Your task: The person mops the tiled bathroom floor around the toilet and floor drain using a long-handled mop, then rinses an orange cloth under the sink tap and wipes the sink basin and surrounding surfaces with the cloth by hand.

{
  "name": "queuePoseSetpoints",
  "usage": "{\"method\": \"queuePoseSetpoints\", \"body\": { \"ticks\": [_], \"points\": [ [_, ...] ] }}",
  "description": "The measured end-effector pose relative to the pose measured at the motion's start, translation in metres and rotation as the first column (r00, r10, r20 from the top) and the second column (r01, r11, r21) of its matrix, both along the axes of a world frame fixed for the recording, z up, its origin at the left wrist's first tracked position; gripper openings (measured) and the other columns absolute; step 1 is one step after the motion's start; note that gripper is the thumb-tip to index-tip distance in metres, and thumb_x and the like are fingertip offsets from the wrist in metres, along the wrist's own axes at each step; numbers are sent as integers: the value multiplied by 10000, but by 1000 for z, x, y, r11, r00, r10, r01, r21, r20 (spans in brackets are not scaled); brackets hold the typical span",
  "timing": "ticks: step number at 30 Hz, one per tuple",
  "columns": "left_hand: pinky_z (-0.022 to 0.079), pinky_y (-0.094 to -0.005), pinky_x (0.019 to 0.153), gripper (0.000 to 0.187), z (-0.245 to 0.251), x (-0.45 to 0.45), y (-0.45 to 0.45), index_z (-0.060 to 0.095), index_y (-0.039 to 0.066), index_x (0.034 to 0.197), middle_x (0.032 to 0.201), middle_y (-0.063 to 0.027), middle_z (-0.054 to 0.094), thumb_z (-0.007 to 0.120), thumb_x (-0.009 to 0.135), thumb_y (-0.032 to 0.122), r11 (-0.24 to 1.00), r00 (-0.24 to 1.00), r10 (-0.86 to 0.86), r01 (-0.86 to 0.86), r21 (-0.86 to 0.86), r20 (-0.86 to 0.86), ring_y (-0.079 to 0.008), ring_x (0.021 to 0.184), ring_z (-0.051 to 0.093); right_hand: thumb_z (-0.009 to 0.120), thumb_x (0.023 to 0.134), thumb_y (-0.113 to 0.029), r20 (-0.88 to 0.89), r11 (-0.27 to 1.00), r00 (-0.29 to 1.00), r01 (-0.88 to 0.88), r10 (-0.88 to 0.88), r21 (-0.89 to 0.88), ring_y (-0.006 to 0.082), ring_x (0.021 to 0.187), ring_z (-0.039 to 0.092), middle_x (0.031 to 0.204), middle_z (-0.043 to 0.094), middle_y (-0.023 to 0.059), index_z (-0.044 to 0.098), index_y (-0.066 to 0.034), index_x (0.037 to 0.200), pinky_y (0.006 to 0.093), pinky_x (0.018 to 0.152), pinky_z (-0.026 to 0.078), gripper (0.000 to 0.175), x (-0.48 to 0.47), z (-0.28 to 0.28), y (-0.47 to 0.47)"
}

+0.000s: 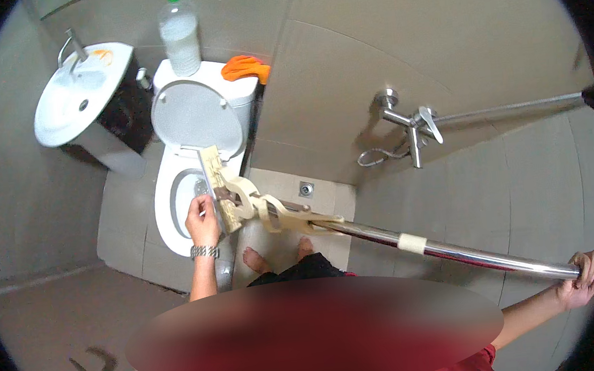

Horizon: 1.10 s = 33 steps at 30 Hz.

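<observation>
A sponge mop with a steel pole (473,257) and a cream plastic head mount (278,216) slants across the view. My right hand (583,279) grips the far end of the pole at the right. The yellowish sponge head (217,187) is raised over the right side of the white toilet bowl (165,218). Close beside the sponge, over the bowl, is my left hand (203,223), its fingers curled toward the thumb. Whether the fingertips pinch anything or touch the sponge cannot be seen. A metal-band watch (205,252) circles that wrist.
The toilet lid (195,117) stands raised. On the cistern are a green-capped bottle (180,42) and an orange cloth (244,69). A washbasin (77,93) stands left. A shower mixer (408,120) juts from the wall; a floor drain (306,189) lies near my feet.
</observation>
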State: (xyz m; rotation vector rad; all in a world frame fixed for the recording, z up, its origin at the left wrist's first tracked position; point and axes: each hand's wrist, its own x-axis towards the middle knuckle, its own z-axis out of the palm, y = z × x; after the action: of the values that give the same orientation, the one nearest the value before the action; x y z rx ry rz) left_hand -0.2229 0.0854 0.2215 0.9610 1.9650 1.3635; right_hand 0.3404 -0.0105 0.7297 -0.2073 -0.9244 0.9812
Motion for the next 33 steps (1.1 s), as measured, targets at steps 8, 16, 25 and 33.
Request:
{"method": "queuePoseSetpoints", "body": {
  "ticks": [8, 16, 25, 33],
  "points": [
    [507, -294, 642, 241, -28, 14, -31, 659, 13, 897, 741, -67, 677, 566, 984, 218, 951, 973, -223, 229, -205, 51, -136, 678, 647, 464, 1020, -245, 323, 999, 946, 3, -14, 36, 78, 403, 277, 603, 359, -16, 383, -109, 782, 237, 373, 282, 286, 23, -100, 45],
    [534, -406, 726, 196, -23, 48, -69, 677, 26, 939, 840, -166, 707, 597, 909, 203, 714, 825, -557, 415, -564, -98, -323, 767, 686, 479, 1001, -203, 272, 898, 949, 253, -159, -360, 79, 330, 263, 465, 324, -29, 486, -123, 838, 244, 291, 233, 182, 59, -349, 175],
    [533, -444, 736, 299, -13, 61, -79, 682, 42, 963, 841, -187, 701, 607, 895, 324, 676, 845, -502, 249, -693, -186, -354, 797, 684, 557, 837, -205, 388, 758, 911, 351, -140, -550, 139, 370, 339, 449, 347, -15, 403, -128, 647, 316, 509, 434, 257, 163, -505, 277],
    [487, -467, 706, 174, 13, 35, 147, 628, 13, 884, 793, -211, 625, 567, 920, 172, 978, 859, -203, 200, -56, -469, -390, 775, 618, 663, 867, -328, 984, 89, 17, 996, 180, -34, 396, 1033, 637, 1184, 638, 271, 577, 81, 1171, 421, 935, 469, 517, 237, -519, 302]
  ]
}}
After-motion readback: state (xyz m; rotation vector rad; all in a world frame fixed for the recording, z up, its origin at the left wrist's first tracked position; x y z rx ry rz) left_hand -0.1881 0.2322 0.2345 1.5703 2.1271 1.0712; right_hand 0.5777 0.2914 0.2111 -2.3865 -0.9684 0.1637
